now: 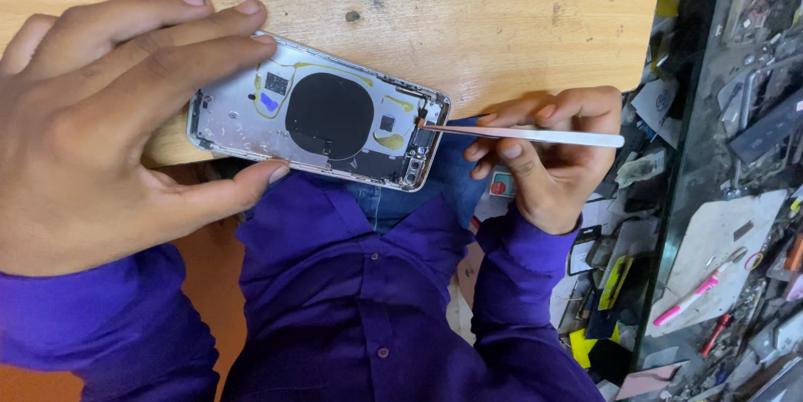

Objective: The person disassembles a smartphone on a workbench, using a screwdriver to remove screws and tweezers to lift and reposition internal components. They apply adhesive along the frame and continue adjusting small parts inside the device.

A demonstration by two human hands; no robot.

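- One opened phone shell [322, 120] lies on the edge of a wooden table [468, 9], its inside facing up, with one round black disc at its middle.
- The left hand [100, 130] grips the shell's left end: the fingers lie over the far edge, the thumb [238, 187] presses the near edge, and the shell sits clamped between them.
- The right hand [548, 151] is curled around one pair of slim metal tweezers [523, 132], pinched between thumb and forefingers.
- The tweezer tip touches the shell's right end, just past the fingertips of the right hand, by a small orange part.
- Two purple sleeves and one purple shirt [360, 302] fill the lower view.
- One pink pen [690, 295] lies well off to the right of the right hand, on a cluttered shelf behind glass.
- The left hand hides the shell's left end.
- The small parts inside the shell and the clutter at right are too fine to make out.
- A dark object at the table's top edge is cut off.
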